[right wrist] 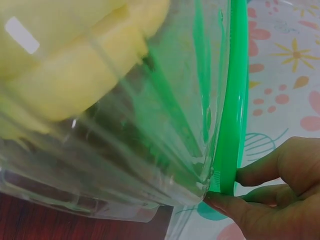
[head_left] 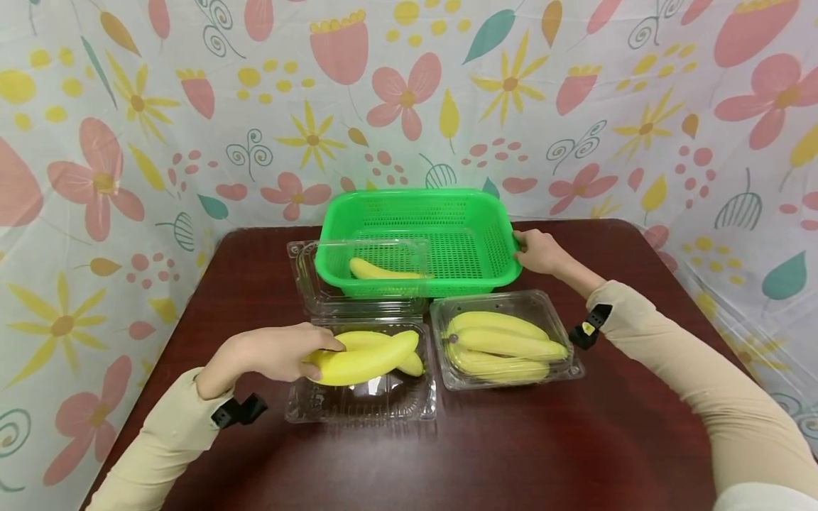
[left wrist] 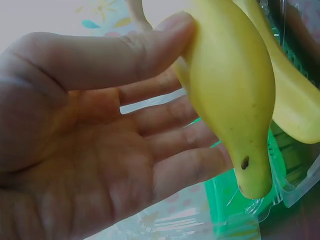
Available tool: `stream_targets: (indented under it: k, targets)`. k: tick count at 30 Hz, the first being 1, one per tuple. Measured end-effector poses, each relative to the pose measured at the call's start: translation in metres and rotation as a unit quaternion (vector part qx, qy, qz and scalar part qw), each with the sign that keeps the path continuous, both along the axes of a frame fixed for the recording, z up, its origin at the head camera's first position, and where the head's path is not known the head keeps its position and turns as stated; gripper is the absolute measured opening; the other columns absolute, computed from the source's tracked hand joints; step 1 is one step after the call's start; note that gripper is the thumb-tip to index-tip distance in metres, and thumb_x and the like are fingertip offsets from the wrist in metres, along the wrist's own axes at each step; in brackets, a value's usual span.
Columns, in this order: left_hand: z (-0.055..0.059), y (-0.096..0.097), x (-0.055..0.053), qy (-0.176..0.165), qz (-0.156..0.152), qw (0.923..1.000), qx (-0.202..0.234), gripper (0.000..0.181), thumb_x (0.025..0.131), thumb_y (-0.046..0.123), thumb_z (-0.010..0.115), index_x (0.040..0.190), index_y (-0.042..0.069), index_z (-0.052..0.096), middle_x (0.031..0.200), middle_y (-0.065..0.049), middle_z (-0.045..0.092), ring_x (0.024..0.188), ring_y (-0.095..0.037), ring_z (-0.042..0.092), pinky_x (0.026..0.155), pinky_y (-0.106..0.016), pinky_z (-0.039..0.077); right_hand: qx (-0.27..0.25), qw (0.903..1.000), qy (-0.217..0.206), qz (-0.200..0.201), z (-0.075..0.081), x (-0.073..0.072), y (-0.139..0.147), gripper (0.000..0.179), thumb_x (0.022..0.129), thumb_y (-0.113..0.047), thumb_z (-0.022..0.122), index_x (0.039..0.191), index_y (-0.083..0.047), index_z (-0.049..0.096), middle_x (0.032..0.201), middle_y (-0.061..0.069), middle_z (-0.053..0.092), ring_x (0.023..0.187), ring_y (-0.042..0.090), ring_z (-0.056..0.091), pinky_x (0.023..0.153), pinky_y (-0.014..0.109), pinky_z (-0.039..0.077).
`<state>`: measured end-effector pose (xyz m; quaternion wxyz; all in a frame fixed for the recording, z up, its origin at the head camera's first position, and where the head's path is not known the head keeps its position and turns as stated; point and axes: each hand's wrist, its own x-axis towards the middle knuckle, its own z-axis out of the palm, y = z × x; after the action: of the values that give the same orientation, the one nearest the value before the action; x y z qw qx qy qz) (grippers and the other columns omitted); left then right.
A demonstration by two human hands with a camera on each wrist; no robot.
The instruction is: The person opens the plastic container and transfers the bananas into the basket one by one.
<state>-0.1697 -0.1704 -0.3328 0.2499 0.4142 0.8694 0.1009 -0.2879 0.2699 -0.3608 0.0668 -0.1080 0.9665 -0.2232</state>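
Observation:
My left hand (head_left: 284,353) pinches a yellow banana (head_left: 367,360) between thumb and fingers, over an opened clear plastic clamshell box (head_left: 364,411). In the left wrist view the thumb presses the side of this banana (left wrist: 230,90), its dark-spotted tip pointing down. Another banana (head_left: 412,364) lies in the box beneath it. At the back, my right hand (head_left: 540,252) grips the right rim of a green plastic basket (head_left: 469,262), thumb and fingers on either side of the edge in the right wrist view. One banana (head_left: 377,272) shows in the basket behind the raised clear lid (head_left: 313,284).
Right of the opened box stands a second clear clamshell box (head_left: 565,326), closed over several bananas (head_left: 505,344). All of this is on a dark red-brown table (head_left: 511,447). A flower-printed curtain (head_left: 409,135) hangs close behind the table and along its sides.

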Motion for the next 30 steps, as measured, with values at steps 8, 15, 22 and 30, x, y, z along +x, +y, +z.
stream_targets:
  k: [8, 15, 22, 30]
  targets:
    - [0.006, -0.011, -0.007, -0.014, 0.0, 0.9988, 0.046, 0.038, 0.086, 0.011, 0.063, 0.122, 0.007, 0.054, 0.098, 0.004, 0.055, 0.083, -0.009, 0.049, 0.071, -0.022, 0.043, 0.001, 1.0, 0.001, 0.0, -0.002, -0.001, -0.001, 0.053, 0.091, -0.005, 0.046, 0.138, 0.012, 0.027, 0.128, 0.035, 0.045, 0.107, 0.043, 0.055, 0.062, 0.029, 0.042]
    - [0.008, -0.015, -0.011, -0.035, -0.003, 0.9966, 0.075, 0.031, 0.087, 0.012, 0.061, 0.117, 0.015, 0.054, 0.085, 0.007, 0.05, 0.072, -0.006, 0.049, 0.066, -0.022, 0.046, -0.001, 1.0, -0.006, -0.005, -0.002, -0.001, 0.001, 0.054, 0.092, -0.004, 0.045, 0.139, 0.011, 0.024, 0.131, 0.034, 0.043, 0.112, 0.043, 0.051, 0.063, 0.029, 0.042]
    - [0.012, -0.02, -0.013, -0.034, -0.002, 0.9949, 0.095, 0.037, 0.087, 0.014, 0.062, 0.123, 0.015, 0.053, 0.092, 0.008, 0.053, 0.079, -0.006, 0.051, 0.071, -0.023, 0.047, 0.0, 1.0, -0.004, -0.006, -0.002, 0.0, 0.0, 0.054, 0.091, -0.005, 0.045, 0.139, 0.012, 0.024, 0.131, 0.034, 0.043, 0.114, 0.043, 0.05, 0.066, 0.031, 0.042]
    - [0.017, -0.027, -0.016, -0.044, 0.007, 0.9915, 0.122, 0.043, 0.089, 0.02, 0.06, 0.13, 0.012, 0.049, 0.105, 0.007, 0.057, 0.089, -0.006, 0.054, 0.079, -0.022, 0.05, 0.001, 1.0, 0.001, -0.005, -0.001, 0.001, -0.001, 0.053, 0.092, -0.005, 0.045, 0.139, 0.011, 0.026, 0.131, 0.034, 0.043, 0.113, 0.043, 0.051, 0.067, 0.032, 0.043]
